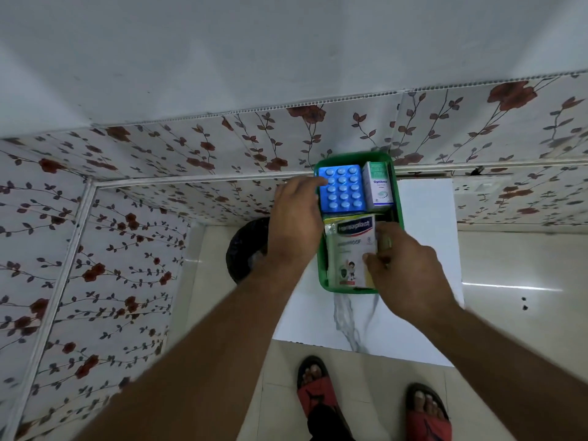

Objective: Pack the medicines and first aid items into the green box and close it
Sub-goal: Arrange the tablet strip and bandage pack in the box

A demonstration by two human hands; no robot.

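The green box [396,186] stands open on a white table against the wall. Inside at the far left lies a blue blister pack of tablets [345,190]; a small white and green carton [378,186] stands to its right. A plaster packet [348,249] fills the near half of the box. My left hand [296,218] rests over the box's left rim, fingertips touching the blister pack's left edge. My right hand [401,259] pinches the plaster packet's right side with thumb and fingers. No lid is in view.
The white table top [420,313] has a grey marble streak near its front. A dark round bin [246,249] sits on the floor to the left of the table. Flowered wall panels surround the corner. My feet in red sandals [318,396] stand below the table edge.
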